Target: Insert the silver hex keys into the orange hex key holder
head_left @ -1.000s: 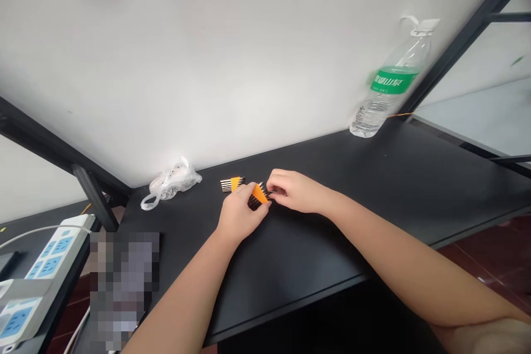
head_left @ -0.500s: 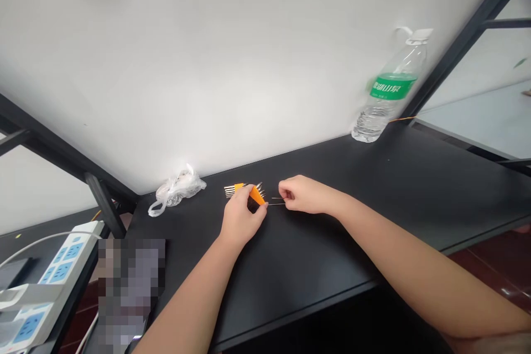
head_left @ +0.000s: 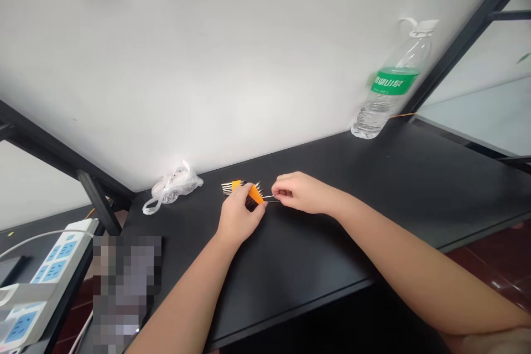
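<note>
On the black tabletop [head_left: 290, 265], my left hand [head_left: 240, 215] pinches an orange holder [head_left: 255, 194] between thumb and fingers. Several thin metal pieces, perhaps bits, stick out of the holder on its left side, and more tips show behind my fingers. Just to the right, my right hand [head_left: 290, 191] is closed, fingertips pressed together around a thin metal rod [head_left: 269, 196] that reaches toward the holder. A second thin rod lies just below it, near my left thumb. Whether the held rod touches the holder is too small to tell.
A clear bottle with a green label [head_left: 394, 82] leans by the wall at the back right. A knotted plastic bag [head_left: 176, 183] lies at the back left. Left of the table are a white power strip [head_left: 62, 265] and a black metal frame [head_left: 99, 202].
My right hand has moved slightly left, closer to the orange holder, with the thin rod. My left hand keeps its grip. The whole view has shifted a little.
</note>
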Available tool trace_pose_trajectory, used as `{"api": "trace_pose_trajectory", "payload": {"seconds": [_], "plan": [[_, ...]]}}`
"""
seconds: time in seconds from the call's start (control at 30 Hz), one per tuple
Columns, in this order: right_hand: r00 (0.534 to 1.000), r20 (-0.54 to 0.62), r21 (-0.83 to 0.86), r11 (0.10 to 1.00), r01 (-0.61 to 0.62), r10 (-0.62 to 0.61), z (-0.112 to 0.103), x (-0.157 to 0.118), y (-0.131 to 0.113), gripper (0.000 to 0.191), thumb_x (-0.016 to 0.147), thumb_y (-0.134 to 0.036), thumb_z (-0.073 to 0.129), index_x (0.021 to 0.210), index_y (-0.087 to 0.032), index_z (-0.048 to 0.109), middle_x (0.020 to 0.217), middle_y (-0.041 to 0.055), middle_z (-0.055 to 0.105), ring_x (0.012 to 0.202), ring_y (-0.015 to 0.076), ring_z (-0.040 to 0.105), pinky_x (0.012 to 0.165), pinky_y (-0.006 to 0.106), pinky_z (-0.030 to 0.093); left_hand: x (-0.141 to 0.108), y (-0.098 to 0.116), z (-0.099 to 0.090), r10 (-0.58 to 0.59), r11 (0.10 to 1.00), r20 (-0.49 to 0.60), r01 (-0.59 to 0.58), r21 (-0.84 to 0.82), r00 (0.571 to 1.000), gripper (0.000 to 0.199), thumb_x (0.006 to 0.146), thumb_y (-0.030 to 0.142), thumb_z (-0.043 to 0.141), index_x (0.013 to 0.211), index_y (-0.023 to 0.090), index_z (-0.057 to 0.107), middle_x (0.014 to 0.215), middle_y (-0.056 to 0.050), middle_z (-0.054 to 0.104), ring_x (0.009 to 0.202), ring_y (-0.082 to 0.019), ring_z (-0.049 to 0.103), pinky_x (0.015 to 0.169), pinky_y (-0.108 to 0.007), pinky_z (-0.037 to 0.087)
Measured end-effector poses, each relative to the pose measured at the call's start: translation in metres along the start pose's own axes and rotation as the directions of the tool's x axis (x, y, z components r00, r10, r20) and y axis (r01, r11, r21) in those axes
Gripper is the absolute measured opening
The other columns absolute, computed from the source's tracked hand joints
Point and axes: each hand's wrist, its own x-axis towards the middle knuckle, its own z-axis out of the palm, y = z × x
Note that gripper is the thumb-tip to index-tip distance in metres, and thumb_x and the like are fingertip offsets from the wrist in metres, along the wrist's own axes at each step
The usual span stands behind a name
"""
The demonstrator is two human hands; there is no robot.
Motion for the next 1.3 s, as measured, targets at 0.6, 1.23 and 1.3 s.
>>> {"api": "trace_pose_trajectory", "payload": {"seconds": [0.6, 1.23, 1.3], "plan": [[0.997, 0.028, 0.29, 0.954, -0.081, 0.076, -0.001, -0.003, -0.011, 0.023, 0.1, -0.03, 0.054, 0.09, -0.019, 0.071, 0.092, 0.0034, 0.065, 0.064, 0.0117, 0.062, 0.065, 0.028, 0.051, -0.003, 0.007, -0.008, 0.048, 0.997, 0.045, -0.045, -0.061, 0.998, 0.022, 0.086, 0.04, 0.071, 0.1, 0.024, 0.066, 0.085, 0.0, 0.066, 0.076, -0.016, 0.061, 0.068, -0.028, 0.05], [0.983, 0.182, 0.154, 0.987, -0.046, 0.017, -0.005, -0.003, -0.017, 0.033, 0.098, -0.018, 0.049, 0.118, -0.024, 0.074, 0.09, 0.0027, 0.059, 0.07, 0.0131, 0.058, 0.064, 0.025, 0.047, -0.003, 0.008, -0.007, 0.023, 0.992, 0.019, -0.021, -0.125, 1.0, 0.026, 0.084, 0.037, 0.071, 0.107, 0.026, 0.065, 0.085, 0.001, 0.066, 0.074, -0.016, 0.062, 0.071, -0.03, 0.052], [0.982, 0.191, 0.166, 0.985, -0.047, 0.015, -0.006, -0.003, -0.019, 0.033, 0.096, -0.016, 0.049, 0.114, -0.023, 0.075, 0.089, 0.0025, 0.059, 0.069, 0.0127, 0.057, 0.063, 0.025, 0.045, -0.003, 0.007, -0.007, 0.024, 0.992, 0.023, -0.021, -0.123, 0.999, 0.028, 0.084, 0.037, 0.072, 0.109, 0.026, 0.065, 0.087, 0.0, 0.067, 0.075, -0.016, 0.062, 0.072, -0.03, 0.052]]}}
